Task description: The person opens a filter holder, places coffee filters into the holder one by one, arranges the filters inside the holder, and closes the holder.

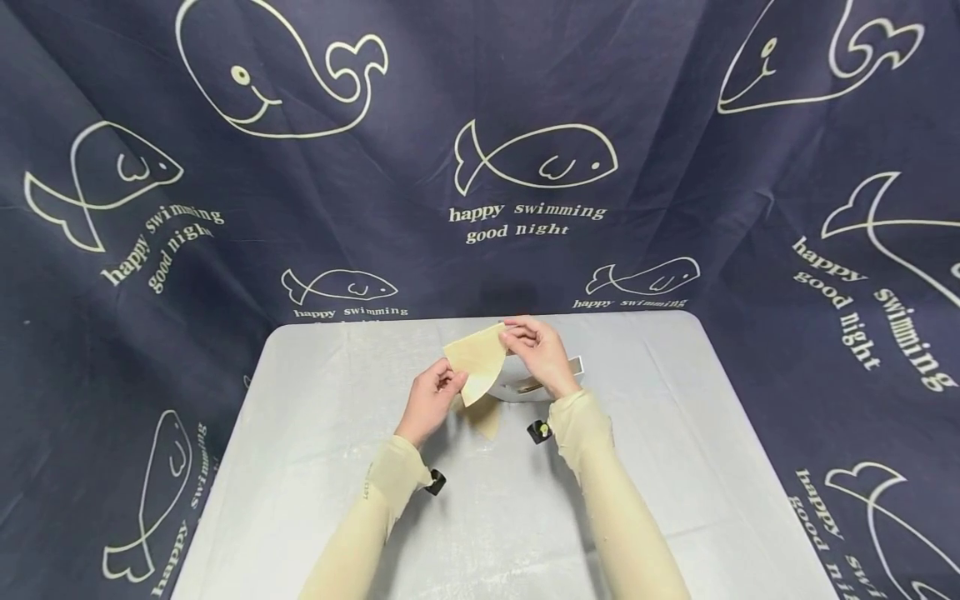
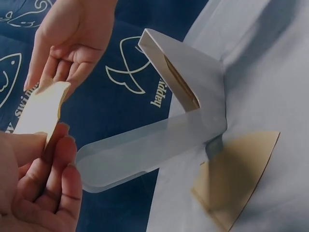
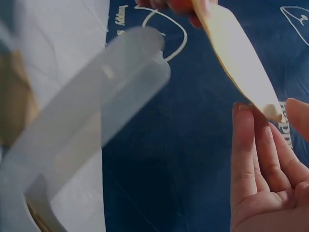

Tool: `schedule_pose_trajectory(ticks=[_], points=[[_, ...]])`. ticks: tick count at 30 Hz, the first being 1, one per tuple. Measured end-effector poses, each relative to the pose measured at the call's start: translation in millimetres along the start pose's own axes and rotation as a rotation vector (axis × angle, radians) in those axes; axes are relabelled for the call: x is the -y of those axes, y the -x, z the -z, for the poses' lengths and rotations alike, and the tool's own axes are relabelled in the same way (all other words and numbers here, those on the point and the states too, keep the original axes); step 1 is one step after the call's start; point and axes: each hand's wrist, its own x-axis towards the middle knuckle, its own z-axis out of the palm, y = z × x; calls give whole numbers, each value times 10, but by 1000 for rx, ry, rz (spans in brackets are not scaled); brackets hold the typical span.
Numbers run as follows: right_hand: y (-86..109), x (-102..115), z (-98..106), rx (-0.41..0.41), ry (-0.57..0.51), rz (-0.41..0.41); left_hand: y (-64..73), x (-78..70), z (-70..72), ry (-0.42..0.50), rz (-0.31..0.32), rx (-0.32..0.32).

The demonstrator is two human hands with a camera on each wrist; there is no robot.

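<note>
A fan-shaped, pale tan coffee filter point(image 1: 480, 357) is held up between both hands above the table. My left hand point(image 1: 431, 398) pinches its lower left edge between thumb and fingers. At the upper right corner, my right hand point(image 1: 543, 357) holds the filter with its fingertips. Behind the hands stands a white, angled filter holder point(image 2: 205, 67) with a slot showing brown paper inside. Its translucent flap point(image 2: 140, 152) sticks out to one side. Another brown coffee filter point(image 2: 244, 174) lies on the table beside the holder, below the held one.
The table point(image 1: 315, 467) has a pale grey cover and rounded far corners. A dark blue curtain point(image 1: 420, 250) printed with fish and whales hangs around it. Small black wrist cameras point(image 1: 538, 431) sit by the cream sleeves point(image 1: 607, 483).
</note>
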Motion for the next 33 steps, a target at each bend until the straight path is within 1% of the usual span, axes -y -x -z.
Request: schedule_pose_trajectory(ticks=[2, 4, 6, 8, 10, 12, 14, 16, 19, 21, 23, 26, 28, 31, 33], points=[[-24, 9, 36, 20, 37, 6, 2, 0, 8, -22, -25, 13], [-33, 19, 54, 51, 80, -9, 1, 2, 14, -42, -43, 30], [-29, 21, 59, 89, 124, -32, -1, -2, 19, -55, -48, 48], [-19, 17, 51, 121, 153, -53, -4, -11, 23, -64, -31, 60], [-12, 4, 41, 134, 158, -69, -6, -21, 27, -63, -17, 60], [-4, 1, 34, 119, 154, -81, -4, -26, 26, -48, 2, 52], [1, 1, 38, 79, 140, -79, -5, -24, 22, -22, 21, 40], [6, 5, 45, 15, 122, -66, -4, -18, 14, 17, 40, 31], [14, 1, 62, -82, 103, -20, 4, -9, -6, 92, 64, 25], [20, -3, 63, -120, 88, 0, 14, -6, -23, 127, 73, 21], [26, -19, 58, -125, 80, 13, 20, -5, -44, 143, 81, 14], [37, -35, 35, -102, 62, 4, 21, -7, -63, 126, 75, -5], [47, -41, 18, -88, 39, -8, 18, -7, -65, 110, 59, -17], [57, -23, 11, -68, -6, -29, 16, -15, -48, 84, 18, -25], [54, 1, 31, -49, -31, -24, 12, -13, -32, 66, -2, -27]])
